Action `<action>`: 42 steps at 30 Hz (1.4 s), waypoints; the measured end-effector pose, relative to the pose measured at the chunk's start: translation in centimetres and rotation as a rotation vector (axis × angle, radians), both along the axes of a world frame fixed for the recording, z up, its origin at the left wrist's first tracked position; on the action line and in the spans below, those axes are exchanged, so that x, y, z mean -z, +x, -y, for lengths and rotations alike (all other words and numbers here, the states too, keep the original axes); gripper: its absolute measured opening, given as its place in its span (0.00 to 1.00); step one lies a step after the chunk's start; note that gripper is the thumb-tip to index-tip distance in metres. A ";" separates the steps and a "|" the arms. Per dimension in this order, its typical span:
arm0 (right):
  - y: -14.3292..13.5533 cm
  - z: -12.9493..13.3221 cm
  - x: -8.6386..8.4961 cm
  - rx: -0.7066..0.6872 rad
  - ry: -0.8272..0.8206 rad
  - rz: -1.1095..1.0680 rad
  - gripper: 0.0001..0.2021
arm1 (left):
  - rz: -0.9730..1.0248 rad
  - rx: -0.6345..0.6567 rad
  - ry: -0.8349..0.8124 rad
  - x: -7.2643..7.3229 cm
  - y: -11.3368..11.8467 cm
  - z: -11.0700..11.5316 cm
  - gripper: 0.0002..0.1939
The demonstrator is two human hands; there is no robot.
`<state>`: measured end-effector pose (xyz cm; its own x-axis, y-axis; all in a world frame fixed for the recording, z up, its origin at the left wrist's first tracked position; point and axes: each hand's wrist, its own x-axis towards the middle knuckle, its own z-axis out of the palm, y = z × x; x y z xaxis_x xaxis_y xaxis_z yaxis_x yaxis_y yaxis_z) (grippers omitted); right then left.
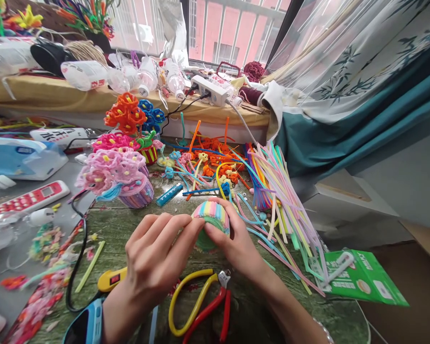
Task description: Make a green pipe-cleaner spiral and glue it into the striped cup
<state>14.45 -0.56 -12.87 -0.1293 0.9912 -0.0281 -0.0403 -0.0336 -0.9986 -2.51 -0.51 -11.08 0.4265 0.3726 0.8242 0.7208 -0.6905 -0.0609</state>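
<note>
Both hands meet around a small round pot [212, 216] made of pastel striped pipe cleaners, its green face tilted toward me. My right hand [232, 234] wraps its right side, thumb on the green face. From the left, my left hand [161, 243] pinches at the pot's edge with thumb and index finger. Just below lie pliers [193, 306] with one yellow and one red handle. A yellow tool [112, 279] with a black cable is partly covered by my left wrist. Beyond my left hand stands a striped pot [138, 191] of pink pipe-cleaner flowers [109, 169].
A bundle of pastel pipe cleaners [290, 205] and a green packet [365, 277] lie at right. Behind are orange pieces [208, 143], a blue lighter-like stick [169, 194] and orange flowers [125, 113]. Plastic bottles [84, 75] and a power strip [210, 90] line the sill.
</note>
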 end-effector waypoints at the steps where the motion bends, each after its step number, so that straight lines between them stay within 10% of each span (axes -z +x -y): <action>1: 0.0 0.0 0.0 0.004 0.004 0.007 0.25 | 0.000 0.002 -0.006 0.0 0.0 0.0 0.05; 42: -0.1 0.1 0.1 0.236 0.216 0.236 0.23 | -0.113 -0.014 -0.103 -0.9 1.2 0.3 0.03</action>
